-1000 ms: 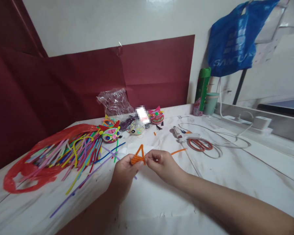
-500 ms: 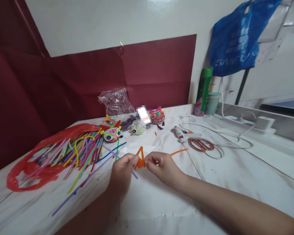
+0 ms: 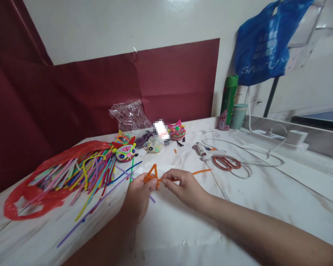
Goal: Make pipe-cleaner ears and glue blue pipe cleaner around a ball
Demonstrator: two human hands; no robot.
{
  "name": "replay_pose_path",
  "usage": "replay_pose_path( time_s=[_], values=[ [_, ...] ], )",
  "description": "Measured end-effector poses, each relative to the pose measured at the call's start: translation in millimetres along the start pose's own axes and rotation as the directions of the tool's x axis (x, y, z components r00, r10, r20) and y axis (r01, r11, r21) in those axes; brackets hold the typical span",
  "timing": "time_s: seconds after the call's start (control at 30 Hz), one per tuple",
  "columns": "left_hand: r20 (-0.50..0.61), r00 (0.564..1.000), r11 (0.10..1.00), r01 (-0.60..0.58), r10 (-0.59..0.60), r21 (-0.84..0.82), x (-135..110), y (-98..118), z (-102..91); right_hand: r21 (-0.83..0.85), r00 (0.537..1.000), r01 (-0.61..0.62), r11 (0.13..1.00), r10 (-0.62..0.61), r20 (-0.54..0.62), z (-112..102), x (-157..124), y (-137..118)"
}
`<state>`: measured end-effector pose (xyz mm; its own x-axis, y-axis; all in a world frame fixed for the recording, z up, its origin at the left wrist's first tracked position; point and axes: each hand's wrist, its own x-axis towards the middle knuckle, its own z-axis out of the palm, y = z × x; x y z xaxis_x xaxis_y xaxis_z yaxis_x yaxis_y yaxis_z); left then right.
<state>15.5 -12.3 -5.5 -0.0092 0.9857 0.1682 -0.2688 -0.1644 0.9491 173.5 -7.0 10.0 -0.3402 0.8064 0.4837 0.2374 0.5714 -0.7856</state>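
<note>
With left hand (image 3: 138, 195) and right hand (image 3: 182, 183) pinching the orange pipe-cleaner triangle (image 3: 150, 179), we may warp it by overpulling

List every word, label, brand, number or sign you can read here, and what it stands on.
"SAN_U": blue bag; the letter before U is unclear among creases.
Pale block marks above it: too blurred to read.
Green can: markings too small and blurred.

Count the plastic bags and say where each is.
3: a red bag around the pipe cleaners at left, a clear bag in front of the maroon sheet, and a blue bag hanging upper right. Others may be hidden.
</note>
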Motion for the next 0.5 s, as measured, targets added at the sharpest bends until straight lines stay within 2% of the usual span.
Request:
replay_pose_path(
  time_s=[0.1,0.27,0.33,0.43,0.5],
  values=[
    [0.05,0.999,1.0,0.005,-0.005,-0.019,2,-1,-0.8,-0.035,0.998,0.061,0.998,-0.061,-0.003,-3,1,-1],
    [0.068,0.998,1.0,-0.012,0.011,0.011,2,-1,-4.1,-0.097,0.993,0.12,0.988,-0.121,-0.007,-2,-1,-1],
    [0.112,0.994,1.0,-0.004,0.004,0.002,1,2,-5.0,-0.132,0.983,0.18,0.975,-0.182,-0.001,-3,-1,-1],
    [0.221,0.975,1.0,0.02,-0.02,0.001,0,7,-5.3,-0.179,0.936,0.351,0.919,-0.348,0.046,-8,2,3],
    [0.236,0.971,0.999,0.027,-0.032,0.022,0,10,-5.0,-0.21,0.893,0.449,0.868,-0.444,0.072,-12,5,7]
  ],
)
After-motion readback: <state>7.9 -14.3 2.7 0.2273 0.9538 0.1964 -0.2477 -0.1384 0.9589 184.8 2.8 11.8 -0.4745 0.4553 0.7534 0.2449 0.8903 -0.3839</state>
